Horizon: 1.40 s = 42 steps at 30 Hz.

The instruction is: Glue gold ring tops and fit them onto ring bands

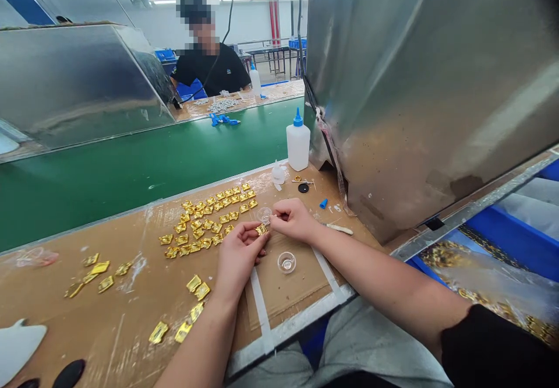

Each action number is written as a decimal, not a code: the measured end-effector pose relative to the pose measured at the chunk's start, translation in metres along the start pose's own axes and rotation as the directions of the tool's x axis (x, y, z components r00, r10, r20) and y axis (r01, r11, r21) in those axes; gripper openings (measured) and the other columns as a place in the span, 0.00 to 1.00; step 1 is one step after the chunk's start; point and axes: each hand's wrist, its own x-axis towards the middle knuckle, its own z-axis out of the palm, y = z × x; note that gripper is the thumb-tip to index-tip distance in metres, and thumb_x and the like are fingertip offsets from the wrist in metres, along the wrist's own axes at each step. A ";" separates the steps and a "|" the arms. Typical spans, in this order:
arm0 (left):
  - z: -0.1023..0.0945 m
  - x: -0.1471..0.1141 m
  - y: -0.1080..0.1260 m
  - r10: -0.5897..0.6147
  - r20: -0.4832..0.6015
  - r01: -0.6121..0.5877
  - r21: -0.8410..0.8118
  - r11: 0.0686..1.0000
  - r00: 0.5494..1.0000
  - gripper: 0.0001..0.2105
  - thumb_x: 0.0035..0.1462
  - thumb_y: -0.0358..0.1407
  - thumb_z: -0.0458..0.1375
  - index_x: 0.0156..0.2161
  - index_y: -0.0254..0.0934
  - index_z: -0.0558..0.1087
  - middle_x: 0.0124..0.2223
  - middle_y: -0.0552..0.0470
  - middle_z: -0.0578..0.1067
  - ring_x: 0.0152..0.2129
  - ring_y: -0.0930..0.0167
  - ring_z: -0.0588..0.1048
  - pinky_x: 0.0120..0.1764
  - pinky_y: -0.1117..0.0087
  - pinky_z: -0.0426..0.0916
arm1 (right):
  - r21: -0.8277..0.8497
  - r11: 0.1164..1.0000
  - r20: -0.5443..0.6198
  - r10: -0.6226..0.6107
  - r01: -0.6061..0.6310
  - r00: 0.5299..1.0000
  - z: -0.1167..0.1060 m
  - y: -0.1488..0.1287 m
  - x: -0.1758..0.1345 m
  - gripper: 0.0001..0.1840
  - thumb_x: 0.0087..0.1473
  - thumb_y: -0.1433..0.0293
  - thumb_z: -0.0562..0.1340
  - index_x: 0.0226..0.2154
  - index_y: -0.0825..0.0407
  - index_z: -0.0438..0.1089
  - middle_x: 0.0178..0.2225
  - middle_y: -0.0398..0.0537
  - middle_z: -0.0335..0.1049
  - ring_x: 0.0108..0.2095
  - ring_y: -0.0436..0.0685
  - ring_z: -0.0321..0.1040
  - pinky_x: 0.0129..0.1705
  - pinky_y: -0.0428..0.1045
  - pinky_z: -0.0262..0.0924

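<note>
Between its thumb and fingers my left hand (243, 254) pinches a small gold piece (261, 229). My right hand (292, 220) is closed right beside that piece, fingertips pressed together; whatever they hold is too small to make out. Just behind the fingers sits a clear plastic cup (264, 215), partly covered by the hands. A second clear cup (287, 263) stands on the cardboard mat (297, 295) below my right hand. Many like gold pieces (207, 225) lie in rows to the left, with a few more (198, 288) near my left forearm.
A white bottle with a blue cap (298, 146) and a small white bottle (278, 173) stand at the back. Beyond runs a green conveyor belt (174, 161), with a person (213, 67) across it. A metal hood (419, 102) rises at right, above blue bins (515, 236).
</note>
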 end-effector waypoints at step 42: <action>-0.003 -0.001 0.005 -0.076 -0.012 0.075 -0.041 0.996 0.997 0.36 0.33 0.54 0.79 0.46 0.34 0.79 0.31 0.54 0.76 0.18 0.73 0.72 0.19 0.75 0.61 | -0.125 0.989 0.001 0.079 -0.078 0.997 0.003 0.012 0.005 0.20 0.58 0.70 0.63 0.19 0.50 0.54 0.21 0.36 0.51 0.26 0.49 0.50 0.32 0.49 0.41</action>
